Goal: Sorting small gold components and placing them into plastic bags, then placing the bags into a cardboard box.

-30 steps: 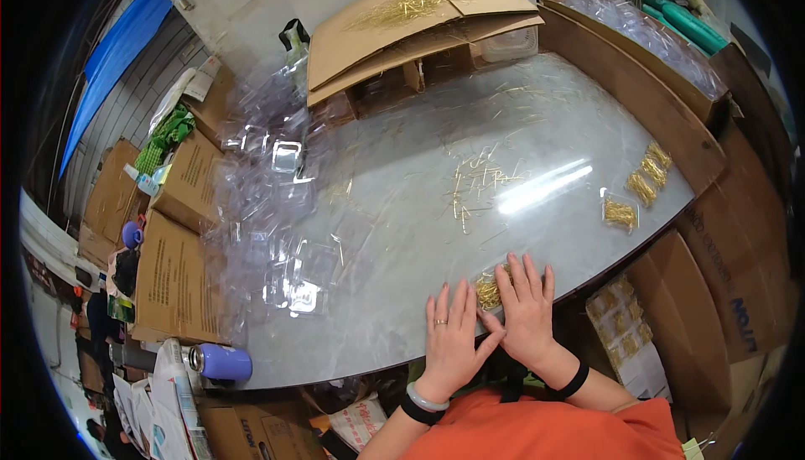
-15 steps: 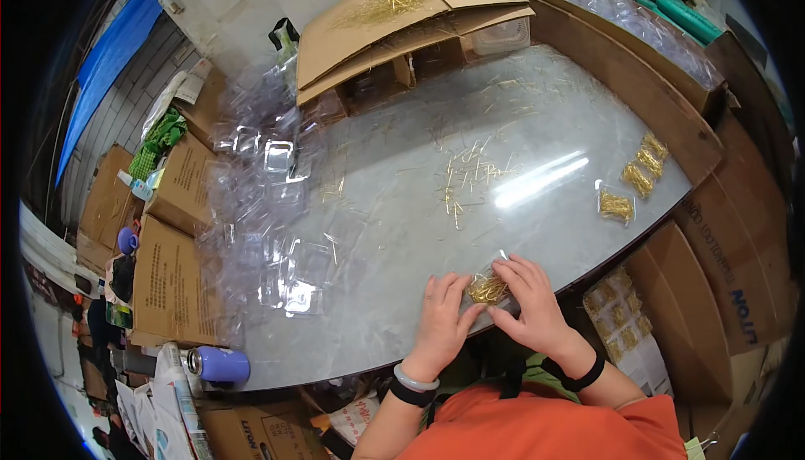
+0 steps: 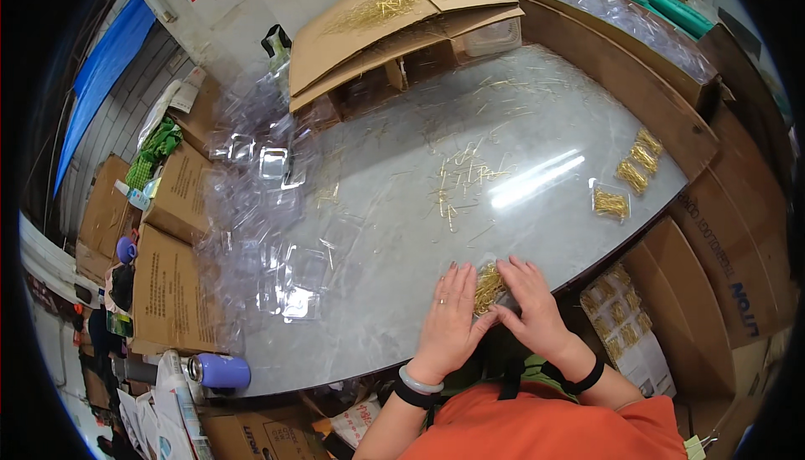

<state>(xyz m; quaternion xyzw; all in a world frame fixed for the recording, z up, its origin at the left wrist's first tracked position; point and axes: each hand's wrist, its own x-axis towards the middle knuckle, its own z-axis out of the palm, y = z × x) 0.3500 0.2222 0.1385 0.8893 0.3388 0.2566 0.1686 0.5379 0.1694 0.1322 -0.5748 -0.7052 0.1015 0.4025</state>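
Note:
Close to the table's near edge, a small clear plastic box (image 3: pixel 487 291) filled with thin gold wire hooks sits between my two hands. My left hand (image 3: pixel 451 313) lies along its left side with fingers straight and pressed together, the thumb at the near edge. From the right, my right hand (image 3: pixel 534 309) presses against the box, its thumb nearly meeting the left one. Parts of the box are hidden under the fingers. A filled clear box (image 3: pixel 610 202) of gold hooks rests farther right, with more filled boxes (image 3: pixel 639 163) beyond it.
Loose gold hooks (image 3: pixel 470 171) are scattered over the grey table (image 3: pixel 377 309). Clear plastic boxes (image 3: pixel 277 208) pile up along the left side. A cardboard structure (image 3: pixel 394 20) with gold wires on top stands at the back. A purple bottle (image 3: pixel 220 369) is at the near left corner.
My left fingers have stretched forward along the box, where they were bent before. The hooks show upright between the hands now. The view has shifted slightly.

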